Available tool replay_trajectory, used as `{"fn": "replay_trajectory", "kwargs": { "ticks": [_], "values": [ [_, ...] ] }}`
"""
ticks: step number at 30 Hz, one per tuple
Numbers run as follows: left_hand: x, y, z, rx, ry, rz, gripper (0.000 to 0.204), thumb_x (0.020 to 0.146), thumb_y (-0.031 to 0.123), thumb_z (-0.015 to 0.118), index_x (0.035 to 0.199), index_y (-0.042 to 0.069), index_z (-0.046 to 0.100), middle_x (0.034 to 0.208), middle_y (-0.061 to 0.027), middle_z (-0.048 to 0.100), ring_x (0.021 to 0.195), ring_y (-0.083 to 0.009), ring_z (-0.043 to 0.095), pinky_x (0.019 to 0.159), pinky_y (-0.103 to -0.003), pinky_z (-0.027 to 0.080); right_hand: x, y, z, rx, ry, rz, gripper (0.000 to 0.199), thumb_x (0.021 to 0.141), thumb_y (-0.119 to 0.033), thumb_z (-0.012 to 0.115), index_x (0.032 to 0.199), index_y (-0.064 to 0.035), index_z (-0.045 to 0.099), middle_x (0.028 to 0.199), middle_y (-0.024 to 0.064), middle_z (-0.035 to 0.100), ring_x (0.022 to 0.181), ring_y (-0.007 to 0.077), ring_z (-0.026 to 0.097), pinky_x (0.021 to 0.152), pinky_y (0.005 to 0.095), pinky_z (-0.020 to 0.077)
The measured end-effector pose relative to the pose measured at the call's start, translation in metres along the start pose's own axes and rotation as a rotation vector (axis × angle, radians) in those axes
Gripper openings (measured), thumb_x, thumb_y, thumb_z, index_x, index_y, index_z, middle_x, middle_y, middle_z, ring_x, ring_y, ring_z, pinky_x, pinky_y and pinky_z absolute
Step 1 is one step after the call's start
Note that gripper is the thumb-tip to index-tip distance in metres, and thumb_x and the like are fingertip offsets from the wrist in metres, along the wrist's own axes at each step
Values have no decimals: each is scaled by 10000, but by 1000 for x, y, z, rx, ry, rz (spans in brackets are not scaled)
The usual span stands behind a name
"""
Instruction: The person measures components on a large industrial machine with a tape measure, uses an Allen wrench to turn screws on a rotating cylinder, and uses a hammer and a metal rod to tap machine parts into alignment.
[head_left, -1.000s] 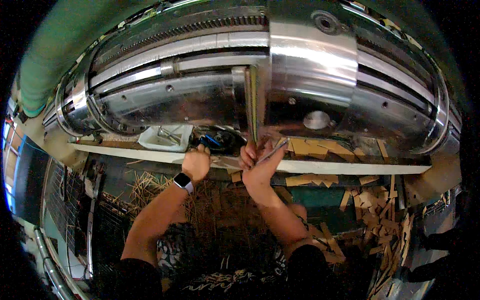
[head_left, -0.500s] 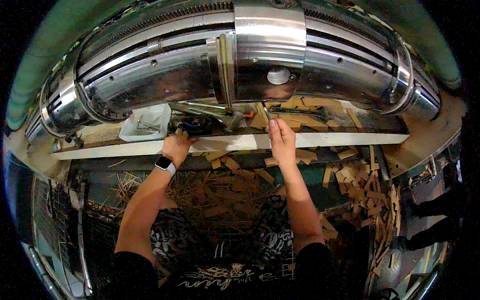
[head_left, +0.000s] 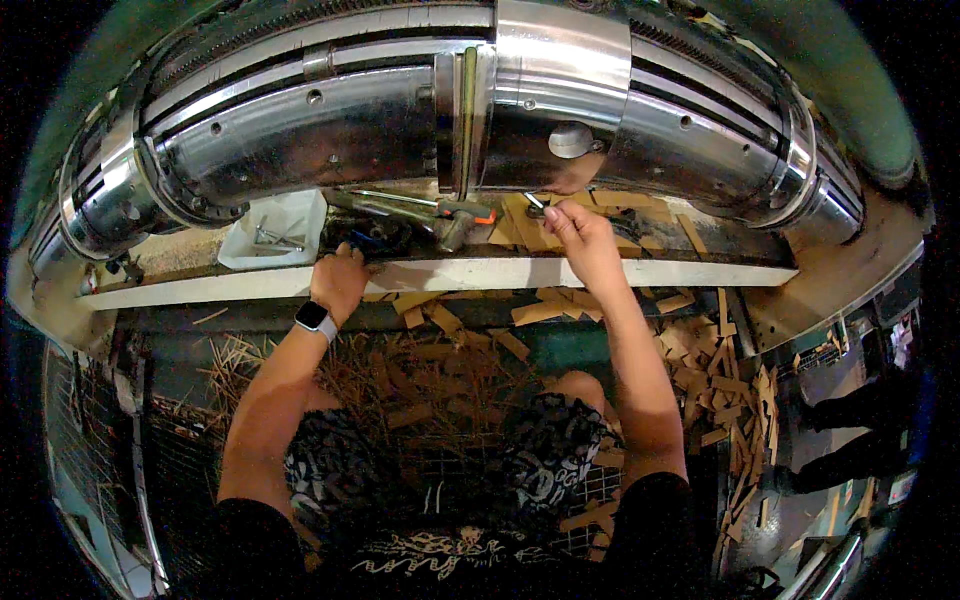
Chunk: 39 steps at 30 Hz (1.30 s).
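Note:
My right hand [head_left: 585, 240] is closed around a slim silver metal tool [head_left: 535, 202]. Its bright end sticks out past my thumb, below the big steel cylinder [head_left: 560, 100]; most of it is hidden in my grip, so its kind is unclear. Over the pale rail [head_left: 470, 273] reaches my left hand [head_left: 338, 282], a watch on its wrist. Its fingers are bent into a dark heap with blue bits [head_left: 375, 238], and what they hold, if anything, I cannot make out. Beside that heap lie a hammer-like tool [head_left: 456, 230] and a screwdriver with an orange-red handle [head_left: 482, 215].
A white plastic tub [head_left: 230, 245] with metal bolts or tools stands left of the dark heap. Cardboard strips [head_left: 520, 222] lie behind the rail, and many more scraps [head_left: 715, 390] are piled below at the right. Thin offcuts [head_left: 250, 365] litter the lower left.
My right hand has moved right and turned, so less of the metal tool shows. My left hand stays at the dark heap. The whole view has shifted slightly.

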<state>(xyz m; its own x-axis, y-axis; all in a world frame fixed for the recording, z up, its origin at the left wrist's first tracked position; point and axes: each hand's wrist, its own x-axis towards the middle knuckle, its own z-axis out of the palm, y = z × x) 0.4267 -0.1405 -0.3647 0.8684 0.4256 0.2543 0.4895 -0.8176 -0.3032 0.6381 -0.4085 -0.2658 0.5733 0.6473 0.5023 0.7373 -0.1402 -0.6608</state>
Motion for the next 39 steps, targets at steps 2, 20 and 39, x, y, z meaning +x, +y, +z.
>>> {"fn": "replay_trajectory", "kwargs": {
  "ticks": [2,20,39],
  "values": [
    [3,0,3,-15,-47,-5,252,814,293,512,915,73,580,855,-87,550,748,-228,575,581,-336,485,2,-1,-8,-93,-12,-26,285,864,-288,497,760,-23,519,614,168,507,556,326,493,522,372,393],
    [6,-6,2,-30,45,139,296,784,342,547,843,55,592,795,-101,554,695,-239,581,529,-328,484,-18,10,55,560,48,272,307,904,-279,451,721,-34,475,567,46,441,485,127,402,461,246,349],
    [5,-3,8,-17,-103,9,388,824,406,483,815,23,548,814,-134,526,680,-277,577,555,-366,475,-12,30,57,1160,-403,284,297,929,-213,372,671,-66,368,551,-12,343,465,83,309,400,233,248]
  ]
}}
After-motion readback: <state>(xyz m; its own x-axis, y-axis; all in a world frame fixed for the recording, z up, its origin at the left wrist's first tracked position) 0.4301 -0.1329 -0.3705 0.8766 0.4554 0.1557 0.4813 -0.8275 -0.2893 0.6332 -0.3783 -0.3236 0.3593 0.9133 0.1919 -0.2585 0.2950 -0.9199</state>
